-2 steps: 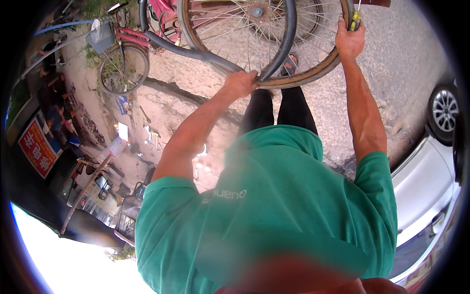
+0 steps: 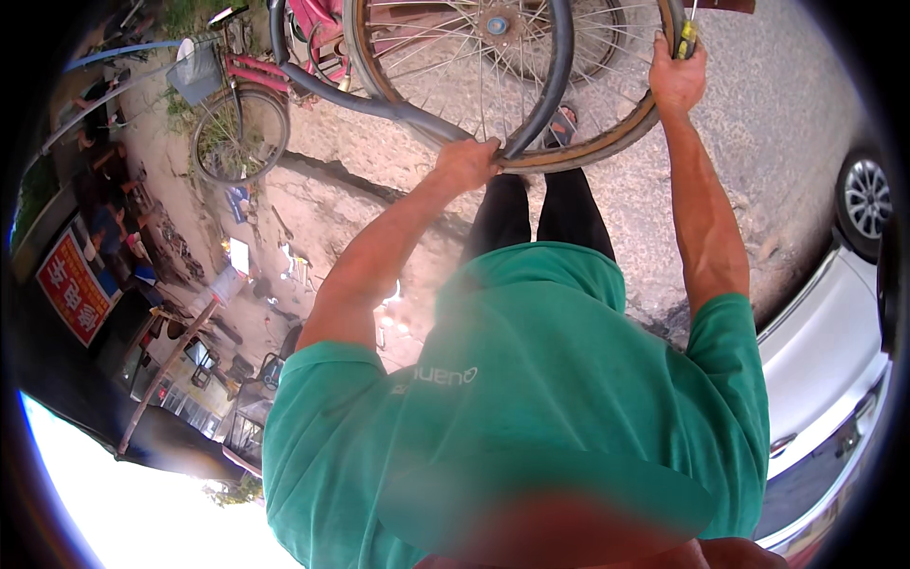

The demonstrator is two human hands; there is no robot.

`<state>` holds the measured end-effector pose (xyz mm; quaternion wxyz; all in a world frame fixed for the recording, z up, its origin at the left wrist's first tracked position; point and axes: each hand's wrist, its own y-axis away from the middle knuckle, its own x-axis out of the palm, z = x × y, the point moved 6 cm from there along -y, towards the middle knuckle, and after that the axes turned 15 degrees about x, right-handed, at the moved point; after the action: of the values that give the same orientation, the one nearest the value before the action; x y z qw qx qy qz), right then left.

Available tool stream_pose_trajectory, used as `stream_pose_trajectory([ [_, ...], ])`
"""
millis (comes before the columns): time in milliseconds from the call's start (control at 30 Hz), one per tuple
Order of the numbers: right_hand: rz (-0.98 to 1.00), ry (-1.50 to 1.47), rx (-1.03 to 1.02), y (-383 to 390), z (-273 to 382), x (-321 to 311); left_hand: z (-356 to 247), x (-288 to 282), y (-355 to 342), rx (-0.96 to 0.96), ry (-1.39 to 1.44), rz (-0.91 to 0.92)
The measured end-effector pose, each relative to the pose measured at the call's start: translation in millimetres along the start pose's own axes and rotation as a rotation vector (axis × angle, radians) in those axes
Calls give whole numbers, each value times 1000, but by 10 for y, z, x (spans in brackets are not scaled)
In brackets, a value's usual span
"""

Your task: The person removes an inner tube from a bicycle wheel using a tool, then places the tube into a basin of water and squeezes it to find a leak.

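On the wheel rim point(image 2: 607, 142), nothing has moved since before: left hand point(image 2: 466, 163) still grips black inner tube point(image 2: 555, 85), right hand point(image 2: 678, 81) closed on yellow-handled tool point(image 2: 686, 38)

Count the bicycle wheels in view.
2, possibly more hidden. One spoked wheel at top centre, held by the left hand and right hand; another on the pink bicycle upper left.
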<state>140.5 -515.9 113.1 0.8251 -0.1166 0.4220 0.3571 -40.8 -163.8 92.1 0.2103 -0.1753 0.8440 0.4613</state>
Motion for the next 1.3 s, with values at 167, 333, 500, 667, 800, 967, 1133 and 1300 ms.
stream_pose_trajectory([
  [167, 13, 23, -3, -48, 31, 30, -70, -51, -4, 19, 34, -27],
  [333, 27, 39, -34, -126, 218, 31, -189, 11, -86, 40, 41, -33],
  [500, 21, 38, -21, -129, 161, 32, -209, 26, -41, 44, 42, -124],
  [667, 24, 31, -37, -164, 195, 52, -541, -210, 162, 119, -146, -416],
  [800, 20, 25, -30, -170, 179, 62, -487, 21, 170, 202, -16, -545],
  [967, 5, 102, -43, -214, 199, 80, -575, 168, 325, 224, -62, -698],
  [1133, -20, 97, -4, -175, 100, 46, -655, 210, 465, 80, -42, -540],
  [1300, -16, 110, 11, -135, 93, 46, -622, 179, 384, 9, -14, -368],
])
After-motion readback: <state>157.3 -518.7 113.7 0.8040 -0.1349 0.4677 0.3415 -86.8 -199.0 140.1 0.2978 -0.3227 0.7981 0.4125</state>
